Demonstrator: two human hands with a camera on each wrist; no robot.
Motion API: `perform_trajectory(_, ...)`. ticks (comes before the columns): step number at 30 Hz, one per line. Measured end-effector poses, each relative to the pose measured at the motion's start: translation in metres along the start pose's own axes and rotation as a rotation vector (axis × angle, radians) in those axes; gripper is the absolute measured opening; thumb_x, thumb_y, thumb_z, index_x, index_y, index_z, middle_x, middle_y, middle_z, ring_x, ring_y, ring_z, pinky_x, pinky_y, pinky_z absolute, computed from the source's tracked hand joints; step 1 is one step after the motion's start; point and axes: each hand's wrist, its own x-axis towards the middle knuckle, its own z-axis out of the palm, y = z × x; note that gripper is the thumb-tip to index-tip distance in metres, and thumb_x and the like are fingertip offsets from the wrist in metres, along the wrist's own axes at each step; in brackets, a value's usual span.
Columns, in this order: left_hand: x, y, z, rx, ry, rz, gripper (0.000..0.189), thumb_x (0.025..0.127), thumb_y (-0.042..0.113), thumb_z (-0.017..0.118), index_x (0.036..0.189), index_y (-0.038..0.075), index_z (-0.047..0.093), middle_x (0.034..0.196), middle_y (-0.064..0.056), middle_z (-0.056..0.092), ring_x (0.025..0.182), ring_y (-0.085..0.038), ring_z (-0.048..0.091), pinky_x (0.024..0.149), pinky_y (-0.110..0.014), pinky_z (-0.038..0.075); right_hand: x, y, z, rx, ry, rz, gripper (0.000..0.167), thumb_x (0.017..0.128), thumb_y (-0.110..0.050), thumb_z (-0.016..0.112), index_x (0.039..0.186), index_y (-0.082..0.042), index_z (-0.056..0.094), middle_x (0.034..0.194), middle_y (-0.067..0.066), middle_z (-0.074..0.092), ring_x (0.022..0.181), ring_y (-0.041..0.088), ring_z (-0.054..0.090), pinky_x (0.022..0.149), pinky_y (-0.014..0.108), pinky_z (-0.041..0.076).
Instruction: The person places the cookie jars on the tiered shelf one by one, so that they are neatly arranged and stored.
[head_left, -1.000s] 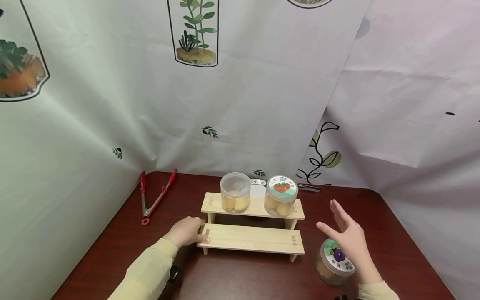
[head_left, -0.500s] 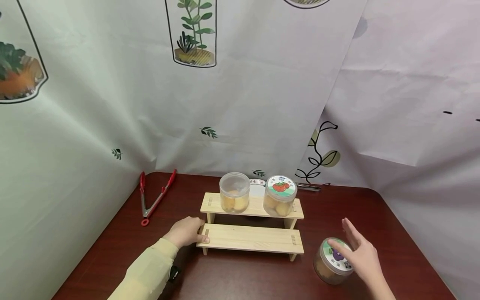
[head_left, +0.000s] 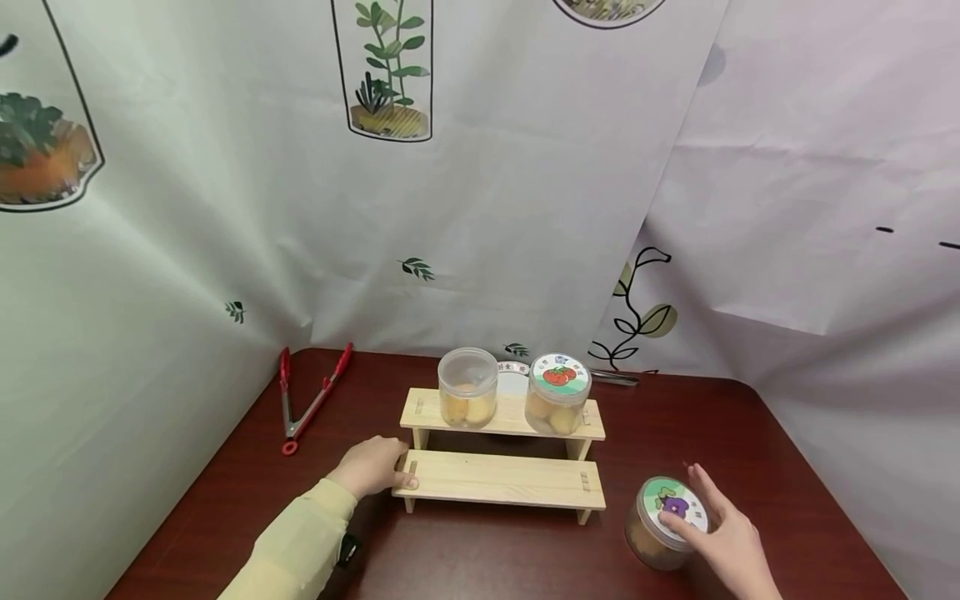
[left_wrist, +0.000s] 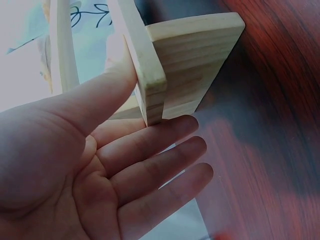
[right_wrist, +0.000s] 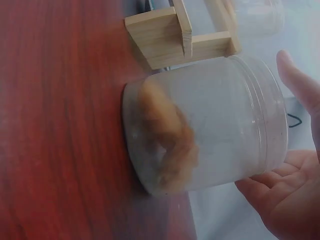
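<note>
My left hand [head_left: 372, 467] pinches the left end of a two-step wooden shelf [head_left: 502, 477]; its thumb lies over the lower board and its fingers reach underneath, as the left wrist view shows. My right hand [head_left: 723, 537] is at a clear round jar [head_left: 651, 540] with an eggplant picture on its lid [head_left: 673, 502]. Thumb and fingers stand spread around the lid, the thumb a little apart from it in the right wrist view. Brownish pieces [right_wrist: 167, 135] lie at the bottom of this jar, which stands on the table.
On the shelf's upper step stand a lidless jar [head_left: 467, 400] with yellowish pieces and a jar with a tomato lid [head_left: 558, 377]. Red-handled tongs [head_left: 300, 421] lie at the left. A white plate [head_left: 513, 382] and a metal utensil [head_left: 615, 377] are behind the shelf.
My right hand has come down from above the eggplant-lid jar to its lid, thumb and fingers on either side. My left hand keeps its hold on the wooden shelf.
</note>
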Motion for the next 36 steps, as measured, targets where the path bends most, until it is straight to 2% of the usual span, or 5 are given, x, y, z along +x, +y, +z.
perform_trajectory(2,0.0001,-0.0002,0.0004,0.000,0.002,0.004,0.035,0.072,0.035,0.080,0.086,0.006,0.066,0.066,-0.001,0.055,0.061,-0.016,0.045,0.058,-0.034,0.038,-0.0026,0.0020,0.0004,-0.028,0.015,-0.006,0.093,0.078,-0.046,0.075,0.150,-0.016,0.025,0.146,0.011,0.041,0.124,-0.005,0.033,0.077,0.002,0.029)
perform_trajectory(4,0.0001,-0.0006,0.0008,0.002,0.004,0.007,0.035,0.072,0.035,0.080,0.086,0.006,0.066,0.066,-0.001,0.055,0.061,-0.016,0.045,0.058,-0.034,0.038,-0.0046,0.0024,0.0006,-0.051,0.018,-0.006,0.092,0.077,-0.046,0.076,0.150,-0.016,0.027,0.145,0.011,0.042,0.127,0.004,0.038,0.076,0.008,0.034)
perform_trajectory(8,0.0002,-0.0014,0.0015,0.002,0.007,0.008,0.034,0.072,0.035,0.080,0.082,0.008,0.064,0.063,0.000,0.052,0.060,-0.016,0.044,0.057,-0.033,0.037,-0.0069,0.0010,0.0001,-0.077,-0.014,0.017,0.095,0.076,-0.047,0.076,0.150,-0.013,0.027,0.146,0.015,0.040,0.124,0.037,0.045,0.080,0.029,0.044)
perform_trajectory(14,0.0006,-0.0009,0.0014,-0.003,0.010,0.016,0.034,0.072,0.035,0.080,0.082,0.007,0.064,0.063,0.000,0.052,0.060,-0.016,0.044,0.058,-0.034,0.037,-0.0086,0.0018,-0.0001,-0.112,-0.069,0.061,0.101,0.075,-0.051,0.075,0.150,-0.007,0.023,0.145,0.025,0.037,0.120,0.047,0.044,0.086,0.055,0.041)
perform_trajectory(36,-0.0017,-0.0011,-0.0003,-0.003,0.018,0.031,0.034,0.072,0.035,0.080,0.083,0.007,0.064,0.067,-0.002,0.056,0.062,-0.016,0.046,0.060,-0.036,0.041,-0.0099,0.0038,0.0031,-0.132,-0.055,0.114,0.101,0.071,-0.056,0.076,0.145,-0.005,0.031,0.130,0.032,0.048,0.111,0.043,0.051,0.082,0.052,0.043)
